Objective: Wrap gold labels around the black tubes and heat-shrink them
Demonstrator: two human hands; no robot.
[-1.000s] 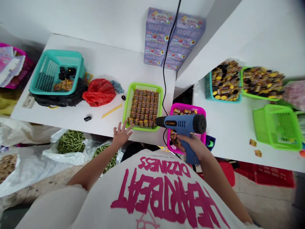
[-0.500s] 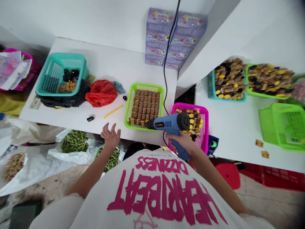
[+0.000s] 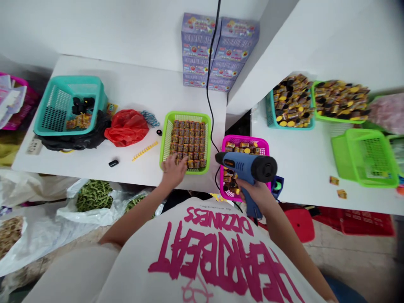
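My right hand [image 3: 257,194] is wrapped around the handle of a blue heat gun [image 3: 238,162] with a black nozzle, which points left. The gun is above a pink basket [image 3: 267,145] of small labelled bottles, some with yellow and some with black caps, and hides part of them. My left hand [image 3: 175,171] reaches over the near left corner of a lime green basket [image 3: 163,143], fingers apart. Packed in rows inside that basket are small labelled jars [image 3: 188,141]; my fingertips are at the nearest rows, and whether they touch is unclear.
Left on the white table are a teal basket [image 3: 101,99], a red plastic bag [image 3: 126,128], a yellow strip [image 3: 145,151] and a black cap [image 3: 113,163]. A black cord [image 3: 208,84] hangs before stacked purple boxes [image 3: 197,46]. Filled baskets and a green basket [image 3: 344,155] stand right.
My left hand has moved right, from over the table's front edge to the lime green basket. The heat gun has moved right, its nozzle away from the jars and now over the pink basket.
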